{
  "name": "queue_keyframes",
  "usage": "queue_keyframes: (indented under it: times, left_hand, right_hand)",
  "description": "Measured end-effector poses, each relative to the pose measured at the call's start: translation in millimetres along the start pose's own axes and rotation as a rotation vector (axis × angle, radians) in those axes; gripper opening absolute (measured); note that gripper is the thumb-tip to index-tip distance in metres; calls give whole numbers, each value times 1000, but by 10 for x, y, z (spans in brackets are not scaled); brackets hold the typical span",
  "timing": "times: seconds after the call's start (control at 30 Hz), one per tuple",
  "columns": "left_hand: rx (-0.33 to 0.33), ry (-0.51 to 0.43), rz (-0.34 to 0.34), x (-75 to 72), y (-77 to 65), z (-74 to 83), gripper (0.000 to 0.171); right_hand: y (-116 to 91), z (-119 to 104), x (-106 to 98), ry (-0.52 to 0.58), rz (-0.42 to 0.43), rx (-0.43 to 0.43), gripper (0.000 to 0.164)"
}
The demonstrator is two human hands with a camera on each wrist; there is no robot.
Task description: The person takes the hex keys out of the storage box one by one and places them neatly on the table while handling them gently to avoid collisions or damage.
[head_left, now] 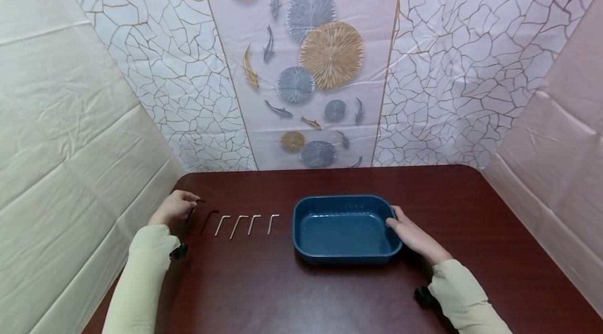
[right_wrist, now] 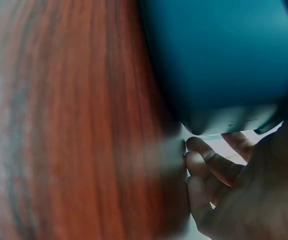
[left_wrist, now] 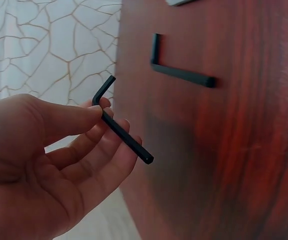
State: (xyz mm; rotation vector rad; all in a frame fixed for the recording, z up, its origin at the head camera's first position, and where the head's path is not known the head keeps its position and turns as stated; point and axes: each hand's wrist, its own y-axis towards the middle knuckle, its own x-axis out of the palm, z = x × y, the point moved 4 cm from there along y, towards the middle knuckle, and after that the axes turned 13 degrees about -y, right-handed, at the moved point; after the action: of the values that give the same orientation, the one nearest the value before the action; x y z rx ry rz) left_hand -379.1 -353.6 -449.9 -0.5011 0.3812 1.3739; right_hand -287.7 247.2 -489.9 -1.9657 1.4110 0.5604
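At the table's left side my left hand [head_left: 175,206] pinches a black hex key [left_wrist: 126,137] between thumb and fingers, lifted off the tabletop. Its short arm points up and away in the left wrist view. Beside it on the table lies another black hex key [head_left: 209,220]. A row of silver hex keys [head_left: 237,226] continues to the right. My right hand [head_left: 414,234] grips the right end of a blue rectangular dish [head_left: 348,259], the thumb over its rim. In the right wrist view, several curled fingers [right_wrist: 216,167] show by the dish's end.
The dark red wooden table [head_left: 292,297] has rounded far corners. A patterned cloth [head_left: 301,130] hangs behind its far edge, and pale cloth walls [head_left: 94,177] stand at both sides. The dish stands right of the silver keys.
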Motion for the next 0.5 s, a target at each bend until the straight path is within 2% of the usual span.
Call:
queue_keyframes:
  times: [0.13, 0.27, 0.5]
  left_hand:
    - [-34, -59, 1, 48, -3, -67, 29]
    - [-54, -71, 0, 83, -10, -121, 28]
    - [-51, 32, 47, 98, 32, -182, 27]
  right_hand:
    - [-6, 0, -8, -2, 9, -24, 65]
    - [-16, 16, 13, -7, 7, -40, 66]
    - [2, 48, 7, -12, 12, -29, 65]
